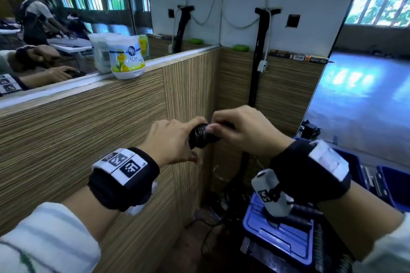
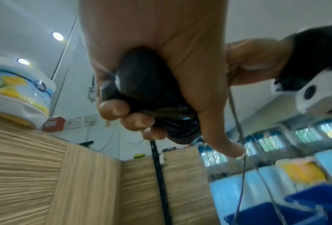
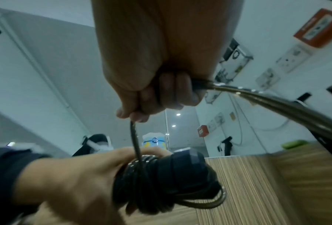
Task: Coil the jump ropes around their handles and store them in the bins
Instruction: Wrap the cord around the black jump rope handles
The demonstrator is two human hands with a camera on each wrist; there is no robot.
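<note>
My left hand (image 1: 175, 139) grips the black jump rope handles (image 1: 200, 136) (image 2: 142, 85) (image 3: 180, 169), with several turns of thin dark rope (image 3: 142, 173) wound round them. My right hand (image 1: 239, 131) (image 3: 157, 94) is just right of the handles and pinches the free length of rope, which runs taut from its fingertips down to the coil. More rope (image 3: 276, 105) trails away from that fist to the right. Both hands are held in mid-air in front of a wood-grain wall corner. Blue bins (image 1: 279, 235) stand low at the right, one holding dark rope handles.
A wood-panel half wall (image 1: 88, 131) with a mirror above runs along the left; a white tub with a lemon label (image 1: 126, 57) sits on its ledge. A black post (image 1: 259, 55) stands in the corner. Cables lie on the floor below.
</note>
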